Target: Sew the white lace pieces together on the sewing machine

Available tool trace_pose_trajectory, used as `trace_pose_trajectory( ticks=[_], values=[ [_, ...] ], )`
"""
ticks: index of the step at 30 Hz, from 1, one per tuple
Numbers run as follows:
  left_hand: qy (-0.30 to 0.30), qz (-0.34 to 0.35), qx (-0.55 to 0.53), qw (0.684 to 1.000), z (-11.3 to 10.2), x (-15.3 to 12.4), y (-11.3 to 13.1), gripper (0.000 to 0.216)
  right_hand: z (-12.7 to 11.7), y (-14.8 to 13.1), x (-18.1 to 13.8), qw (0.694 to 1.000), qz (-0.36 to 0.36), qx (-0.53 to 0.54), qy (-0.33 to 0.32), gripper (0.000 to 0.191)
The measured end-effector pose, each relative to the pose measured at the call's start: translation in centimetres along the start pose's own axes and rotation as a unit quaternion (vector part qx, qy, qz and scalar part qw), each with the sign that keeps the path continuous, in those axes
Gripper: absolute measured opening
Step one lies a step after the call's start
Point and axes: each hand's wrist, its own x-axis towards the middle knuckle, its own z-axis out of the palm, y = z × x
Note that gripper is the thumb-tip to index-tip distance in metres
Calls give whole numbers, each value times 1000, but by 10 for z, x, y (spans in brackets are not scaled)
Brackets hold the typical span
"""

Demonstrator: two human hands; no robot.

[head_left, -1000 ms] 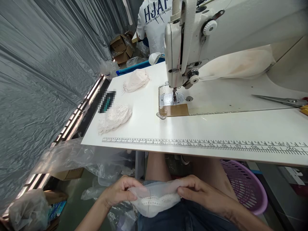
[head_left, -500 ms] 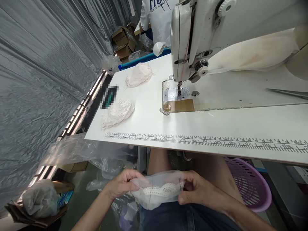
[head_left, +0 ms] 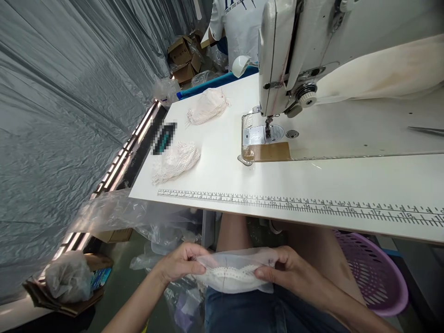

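Note:
A sheer white fabric piece with a strip of lace trim (head_left: pixel 231 273) is stretched between my hands, above my lap and below the table edge. My left hand (head_left: pixel 183 264) pinches its left end between thumb and fingers. At the other end my right hand (head_left: pixel 286 268) grips it, thumb lying over the lace. Dark marks or threads show at the middle and right of the cloth. On the table, a pile of white lace pieces (head_left: pixel 178 162) lies at the left, and a second pile of pale fabric pieces (head_left: pixel 209 107) sits farther back.
A white sewing machine (head_left: pixel 280 60) stands on the white table (head_left: pixel 222 173), which has a printed ruler along its front edge. Scissors or tweezers tips (head_left: pixel 426 130) lie at right. A purple basket (head_left: pixel 378 273) is below. Another person (head_left: pixel 241 32) is behind the table.
The cloth has been drawn flatter and moved slightly right. My right thumb has shifted from the cloth's lower edge onto the lace. The view has turned slightly left.

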Motion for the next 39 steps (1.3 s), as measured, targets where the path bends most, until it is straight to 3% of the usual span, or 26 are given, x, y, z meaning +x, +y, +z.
trace_pose_trajectory(
  ticks=[8, 20, 39],
  values=[
    [-5, -9, 3, 1000, -6, -3, -7, 26, 2, 6, -1, 1000, 13, 8, -10, 39],
    [83, 14, -81, 993, -2, -8, -31, 31, 10, -1, -7, 999, -7, 40, -30, 38],
    [92, -8, -60, 994, -6, -12, -29, 31, 9, 0, -13, 999, -23, -22, -17, 43]
  ],
)
